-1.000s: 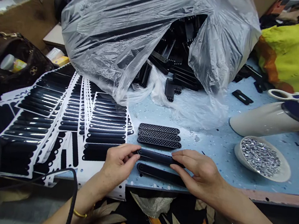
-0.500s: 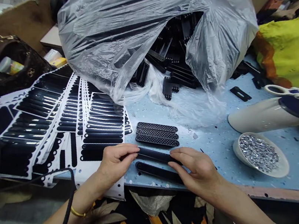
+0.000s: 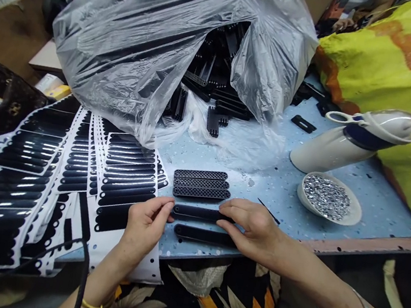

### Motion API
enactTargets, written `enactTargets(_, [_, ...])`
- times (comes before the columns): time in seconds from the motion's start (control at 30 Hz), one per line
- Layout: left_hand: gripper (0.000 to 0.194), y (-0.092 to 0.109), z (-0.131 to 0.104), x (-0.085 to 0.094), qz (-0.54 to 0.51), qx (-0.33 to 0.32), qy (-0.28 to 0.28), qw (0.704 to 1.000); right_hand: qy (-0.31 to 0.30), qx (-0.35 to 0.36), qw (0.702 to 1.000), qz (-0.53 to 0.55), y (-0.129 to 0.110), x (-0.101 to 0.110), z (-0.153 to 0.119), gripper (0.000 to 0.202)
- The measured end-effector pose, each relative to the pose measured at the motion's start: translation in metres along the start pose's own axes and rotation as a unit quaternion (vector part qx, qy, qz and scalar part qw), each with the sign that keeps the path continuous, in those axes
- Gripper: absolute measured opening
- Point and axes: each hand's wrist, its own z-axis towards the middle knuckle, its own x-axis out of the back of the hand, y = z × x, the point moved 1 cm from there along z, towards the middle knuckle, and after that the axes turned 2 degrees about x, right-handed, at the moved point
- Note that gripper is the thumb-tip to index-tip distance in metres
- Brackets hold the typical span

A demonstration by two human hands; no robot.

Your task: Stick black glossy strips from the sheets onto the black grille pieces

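A long black plastic strip [image 3: 196, 213] with rounded ends lies level near the table's front edge. At its left end, my left hand [image 3: 147, 222] is closed, thumb and forefinger pinched together; whether the tips grip or only touch the end is hard to see. My right hand [image 3: 254, 228] grips the other end between thumb and fingers, covering it. Just in front lies a second black strip [image 3: 201, 234], its right end partly under my right hand. Behind are three black strips with a lattice face [image 3: 202, 184], side by side.
Sheets of black stickers [image 3: 130, 179] overlap at the left. A clear plastic bag [image 3: 128, 50] spills black parts at the back. To the right stand a white bowl of small shiny pieces [image 3: 326, 198] and a tilted white bottle [image 3: 318, 150]. A yellow sack [image 3: 410, 102] lies beyond.
The view has turned rightward, so everything sits further left. My left fingers have shifted to the strip's tip, showing its rounded left end. My right hand keeps its grip.
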Motion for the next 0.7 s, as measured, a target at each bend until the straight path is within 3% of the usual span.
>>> enactTargets(0.3, [0.016, 0.001, 0.001, -0.001, 0.01, -0.055, 0.0, 0.998, 0.012, -0.018, 0.999, 0.038, 0.005, 0.0, -0.003, 0.011])
enactTargets(0.53, [0.015, 0.007, 0.001, -0.001, 0.017, -0.063, 0.001, 0.998, 0.075, -0.007, 0.993, 0.093, 0.01, -0.007, -0.011, 0.016])
enactTargets(0.7, [0.014, 0.006, 0.001, -0.001, 0.013, -0.065, 0.005, 0.998, 0.095, -0.053, 0.985, 0.132, 0.01, -0.008, -0.014, 0.015])
